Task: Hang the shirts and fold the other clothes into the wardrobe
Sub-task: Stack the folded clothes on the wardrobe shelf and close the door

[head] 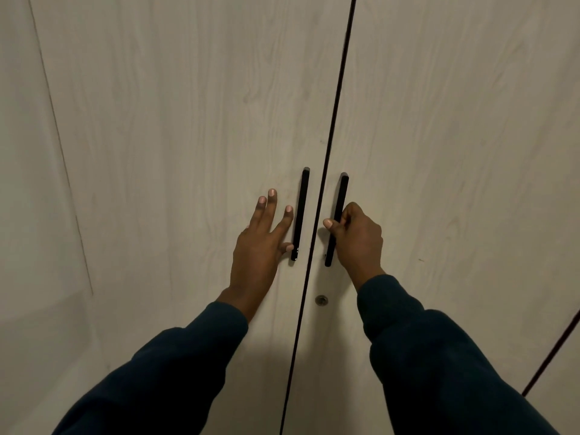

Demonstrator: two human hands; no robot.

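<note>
Two pale wood-grain wardrobe doors fill the view, the left door (175, 127) and the right door (455, 136), both closed with a thin dark gap between them. Each carries a black vertical bar handle. My right hand (357, 240) is wrapped around the right handle (340, 196). My left hand (262, 243) lies flat with fingers spread on the left door, its fingertips touching the left handle (300, 211) without gripping it. No clothes are in view.
A small round keyhole (321, 300) sits on the right door below the handles. A plain wall panel (28, 183) stands at the left. Another dark door gap (552, 353) runs at the lower right. Dark blue sleeves cover both forearms.
</note>
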